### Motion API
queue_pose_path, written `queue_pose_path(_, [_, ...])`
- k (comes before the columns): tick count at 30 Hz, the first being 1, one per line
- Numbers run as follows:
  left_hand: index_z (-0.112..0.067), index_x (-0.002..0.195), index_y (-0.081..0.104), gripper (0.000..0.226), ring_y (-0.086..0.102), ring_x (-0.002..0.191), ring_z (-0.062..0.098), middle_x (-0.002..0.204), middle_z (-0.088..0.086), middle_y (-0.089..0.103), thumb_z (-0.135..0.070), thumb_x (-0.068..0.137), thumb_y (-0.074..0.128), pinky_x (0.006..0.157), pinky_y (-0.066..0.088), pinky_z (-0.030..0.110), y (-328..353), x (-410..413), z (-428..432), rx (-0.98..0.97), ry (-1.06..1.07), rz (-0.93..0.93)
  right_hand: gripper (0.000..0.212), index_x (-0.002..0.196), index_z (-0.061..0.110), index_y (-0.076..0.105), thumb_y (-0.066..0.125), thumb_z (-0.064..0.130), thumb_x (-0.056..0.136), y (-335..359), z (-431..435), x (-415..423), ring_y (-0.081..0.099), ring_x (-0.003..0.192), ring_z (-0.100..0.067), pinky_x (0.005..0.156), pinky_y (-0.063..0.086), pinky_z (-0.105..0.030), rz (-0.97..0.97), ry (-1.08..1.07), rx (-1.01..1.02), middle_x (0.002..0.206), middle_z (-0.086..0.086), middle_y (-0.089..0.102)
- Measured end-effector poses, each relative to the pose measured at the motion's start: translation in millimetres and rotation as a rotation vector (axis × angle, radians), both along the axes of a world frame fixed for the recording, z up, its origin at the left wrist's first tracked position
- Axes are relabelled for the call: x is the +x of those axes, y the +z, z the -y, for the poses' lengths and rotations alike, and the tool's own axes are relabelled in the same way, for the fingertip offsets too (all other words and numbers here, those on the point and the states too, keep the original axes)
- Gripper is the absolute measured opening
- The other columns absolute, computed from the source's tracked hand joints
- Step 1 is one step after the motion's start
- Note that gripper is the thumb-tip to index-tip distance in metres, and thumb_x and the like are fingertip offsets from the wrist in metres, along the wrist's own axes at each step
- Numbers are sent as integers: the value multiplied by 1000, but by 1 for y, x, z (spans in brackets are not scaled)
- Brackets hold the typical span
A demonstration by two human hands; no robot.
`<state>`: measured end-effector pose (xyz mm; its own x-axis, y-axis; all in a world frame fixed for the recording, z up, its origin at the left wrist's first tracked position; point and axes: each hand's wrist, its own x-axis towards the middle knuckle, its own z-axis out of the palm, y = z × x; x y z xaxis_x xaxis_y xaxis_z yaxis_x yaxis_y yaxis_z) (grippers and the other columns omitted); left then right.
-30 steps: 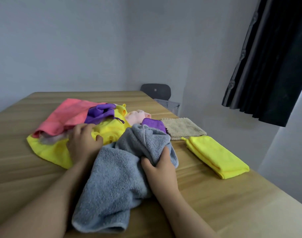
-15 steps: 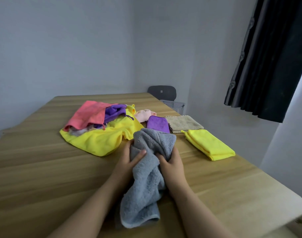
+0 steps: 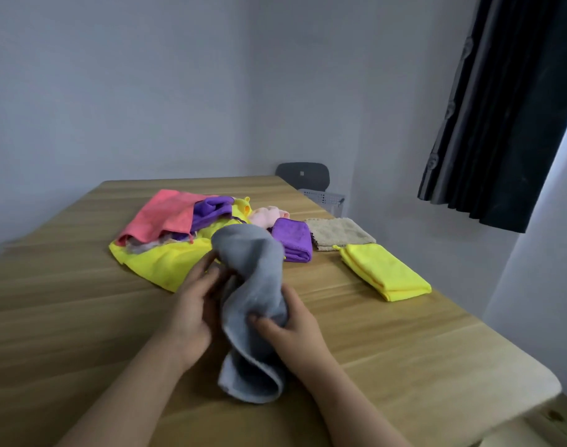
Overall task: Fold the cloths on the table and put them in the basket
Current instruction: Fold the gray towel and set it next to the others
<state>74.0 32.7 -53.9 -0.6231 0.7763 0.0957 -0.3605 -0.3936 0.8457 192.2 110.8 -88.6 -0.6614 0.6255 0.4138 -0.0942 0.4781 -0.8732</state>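
Note:
A grey towel (image 3: 253, 279) hangs bunched between both hands above the wooden table (image 3: 404, 343). My left hand (image 3: 195, 304) holds its left side with the fingers curled into the fabric. My right hand (image 3: 291, 327) grips the right side, thumb on top. Behind it lies a heap of unfolded cloths: a pink one (image 3: 162, 214), a purple one (image 3: 211, 208) and a big yellow one (image 3: 159, 259). Folded purple (image 3: 293, 235), beige (image 3: 338, 232) and yellow (image 3: 385, 269) cloths lie in a row to the right. A white basket (image 3: 322, 196) peeks out beyond the table's far right edge.
A dark chair back (image 3: 303, 174) stands behind the basket by the wall. A black curtain (image 3: 507, 108) hangs at the right. The table's right edge and near right corner (image 3: 540, 391) are close to my right arm.
Both hands have pulled the grey towel off the heap toward me and lifted it. The hands have shifted their grip along the towel, and it now hangs in a narrower bunch.

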Motion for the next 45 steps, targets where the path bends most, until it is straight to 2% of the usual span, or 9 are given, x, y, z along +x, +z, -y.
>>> queue_pose_path(7, [-45,118,42,72,50,119,-3,126,-17,53,-40,54,75,102,40,19,-31,-5,0,-306,-72,-948,25,99,12,66,44,24,98,18,-11,10,67,85,-19,82,53,-34,-265,-14,-707,90,-7,73])
queue_pose_path(11, [-39,91,59,36,62,102,21,99,-7,65,-22,62,72,86,48,32,-26,-14,0,-394,221,-927,27,97,18,66,42,31,99,20,-11,15,68,70,-4,58,52,-16,-264,-78,-732,80,6,72])
queue_pose_path(17, [-20,82,61,25,64,64,7,65,-12,70,5,84,59,61,52,28,0,-28,14,-124,395,-414,22,87,21,62,44,28,98,21,-15,20,58,75,-14,59,47,-20,-300,-294,-667,78,2,62])
queue_pose_path(21, [-23,80,62,23,61,67,2,72,-13,67,-1,84,62,64,51,19,4,-29,22,-51,597,-457,7,101,25,52,52,27,94,15,-18,22,52,84,-16,69,32,-24,-128,-546,-376,80,11,56])
queue_pose_path(27, [-21,82,53,11,57,91,24,83,-3,59,-20,91,59,72,41,34,-16,-39,19,-495,539,-643,60,138,25,40,58,14,82,10,-22,23,40,122,-26,94,29,-36,135,-907,39,134,-6,45])
queue_pose_path(32, [-19,100,52,6,57,93,23,89,-7,59,-21,95,51,79,44,35,-18,-36,16,-516,439,-685,56,118,35,57,42,59,70,3,-1,11,46,124,-25,100,15,-37,347,-513,707,128,6,57])
queue_pose_path(35, [-13,98,52,6,56,93,26,93,3,58,-18,96,50,77,42,35,-17,-41,17,-495,592,-634,66,115,38,59,31,69,63,-1,0,4,47,120,-22,106,10,-47,634,-294,723,120,11,61])
queue_pose_path(38, [-5,100,55,14,56,91,32,96,16,60,-17,95,51,76,40,38,-9,-49,25,-499,823,-618,34,81,31,66,41,48,67,-2,-4,4,60,79,-20,84,39,-39,533,-454,707,73,10,65])
queue_pose_path(45, [-11,133,38,59,47,112,48,126,28,46,-6,80,63,88,40,54,-5,-64,56,-905,1120,-1041,19,71,21,45,42,36,83,1,-12,14,46,60,-25,69,29,-29,172,-629,396,56,6,45])
